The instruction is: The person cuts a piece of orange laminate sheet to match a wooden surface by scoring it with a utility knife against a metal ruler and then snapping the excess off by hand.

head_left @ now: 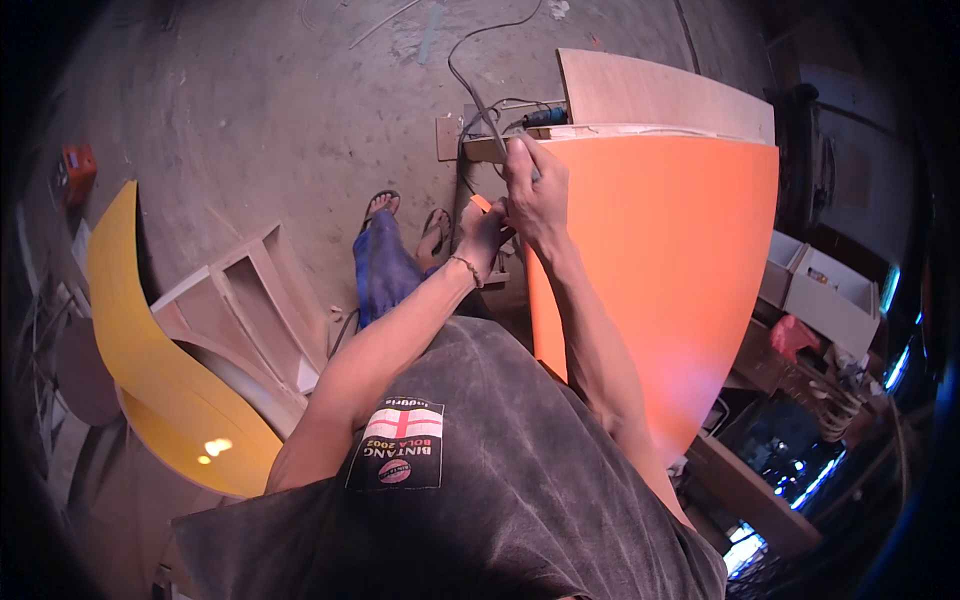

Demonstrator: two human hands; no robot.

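A large orange panel [650, 240] with a curved outer edge stands just right of my hands. My right hand [538, 190] is closed at its upper left corner, around something greyish that mostly hides in the fist. Just left of it, my left hand [486, 236] is closed low beside the panel's left edge. A short orange strip [481, 203] sticks out from its fingers. Behind the right fist runs a dark cable [480, 105]. Beyond the panel's far edge lies a blue and black corded tool [546, 117], partly covered.
A bare wooden board [665, 95] rises behind the orange panel. To the left stand a curved yellow panel [165, 350] and a wooden frame [250, 290]. An orange box [75, 174] sits on the concrete floor [270, 110]. White drawers [830, 290] are at the right.
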